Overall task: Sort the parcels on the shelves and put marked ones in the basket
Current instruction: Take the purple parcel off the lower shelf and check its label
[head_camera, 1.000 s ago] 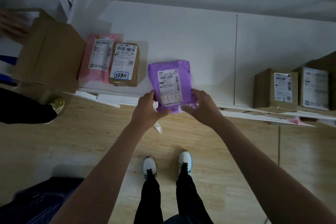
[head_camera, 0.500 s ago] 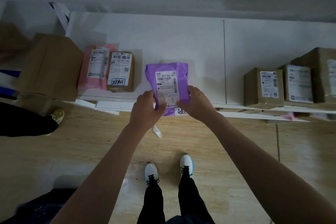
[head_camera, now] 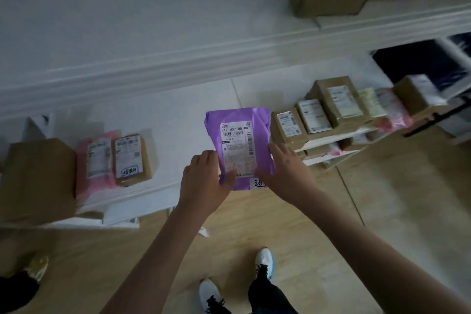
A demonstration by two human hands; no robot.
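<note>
— Where is the parcel?

— I'm holding the purple mailer (head_camera: 242, 145) over the front edge of the white shelf (head_camera: 178, 120): my left hand (head_camera: 204, 178) and right hand (head_camera: 285, 173) each grasp a lower corner, label up, a handwritten tag (head_camera: 258, 183) by my right thumb.

— The risk?

— The soft film could slip from these shallow grips. I see no basket from here.

We see bare shelf (head_camera: 178, 120) between the brown box (head_camera: 132, 159) on the left and the box row (head_camera: 288, 126) on the right.
</note>
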